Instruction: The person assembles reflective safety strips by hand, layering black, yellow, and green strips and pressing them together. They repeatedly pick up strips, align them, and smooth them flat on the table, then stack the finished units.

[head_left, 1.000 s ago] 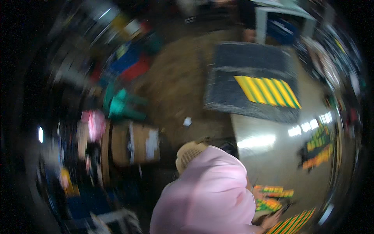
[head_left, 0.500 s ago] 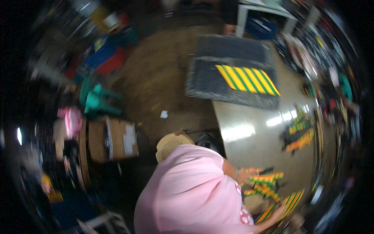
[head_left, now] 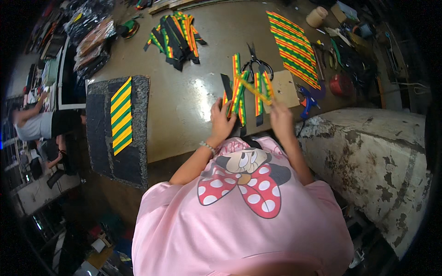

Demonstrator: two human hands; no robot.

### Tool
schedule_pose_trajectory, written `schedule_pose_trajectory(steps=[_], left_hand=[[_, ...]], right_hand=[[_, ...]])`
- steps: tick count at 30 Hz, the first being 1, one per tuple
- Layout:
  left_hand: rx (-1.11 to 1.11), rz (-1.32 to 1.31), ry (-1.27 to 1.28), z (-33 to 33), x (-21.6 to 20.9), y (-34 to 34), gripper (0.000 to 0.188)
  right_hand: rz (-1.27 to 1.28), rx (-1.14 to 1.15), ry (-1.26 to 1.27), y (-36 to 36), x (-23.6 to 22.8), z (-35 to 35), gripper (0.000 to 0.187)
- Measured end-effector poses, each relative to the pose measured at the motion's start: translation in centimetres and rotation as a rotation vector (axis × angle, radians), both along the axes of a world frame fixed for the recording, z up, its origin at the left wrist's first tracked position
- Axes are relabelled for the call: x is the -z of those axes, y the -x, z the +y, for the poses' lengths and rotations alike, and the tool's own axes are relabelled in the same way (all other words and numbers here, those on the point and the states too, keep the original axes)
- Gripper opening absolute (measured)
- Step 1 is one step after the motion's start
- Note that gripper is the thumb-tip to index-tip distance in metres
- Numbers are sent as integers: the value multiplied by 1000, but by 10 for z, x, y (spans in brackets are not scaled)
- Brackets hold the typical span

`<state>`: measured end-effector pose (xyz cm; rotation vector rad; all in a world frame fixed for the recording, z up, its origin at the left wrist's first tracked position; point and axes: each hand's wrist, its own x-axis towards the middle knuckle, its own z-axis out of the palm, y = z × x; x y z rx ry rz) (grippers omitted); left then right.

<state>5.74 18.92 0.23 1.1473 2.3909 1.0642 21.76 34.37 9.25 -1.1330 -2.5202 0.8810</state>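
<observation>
Several striped strips [head_left: 238, 99] in green, yellow, red and black lie loosely on the table in front of me. My left hand [head_left: 223, 120] rests at the left side of this bunch, fingers apart and touching the strips. My right hand [head_left: 281, 118], slightly blurred, is closed on the lower end of a narrow yellow strip [head_left: 255, 90], which slants up to the left across the bunch. Beyond them lie black-handled scissors [head_left: 252, 60]. A tan card [head_left: 286, 89] is beside the right hand, partly under the strips.
A slanted striped sheet [head_left: 294, 48] lies at the far right, near a blue glue gun [head_left: 307, 102]. Another pile of strips [head_left: 177, 39] is farther back. Left, a dark padded board [head_left: 140, 119] carries a yellow-green striped piece [head_left: 122, 117]. Another person [head_left: 37, 122] is far left.
The view has swung round to face the table. My right hand has left the striped sheet and now holds the yellow strip; my left hand stays by the loose strips.
</observation>
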Motion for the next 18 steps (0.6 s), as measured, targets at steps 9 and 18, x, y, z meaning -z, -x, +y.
schedule_pose_trajectory(steps=[9, 18], left_hand=[[-170, -215, 86, 13, 3, 8, 44], [-154, 10, 379, 47, -9, 5, 99]], right_hand=[[16, -503, 597, 5, 45, -13, 34], [-197, 122, 13, 66, 106, 64, 43]])
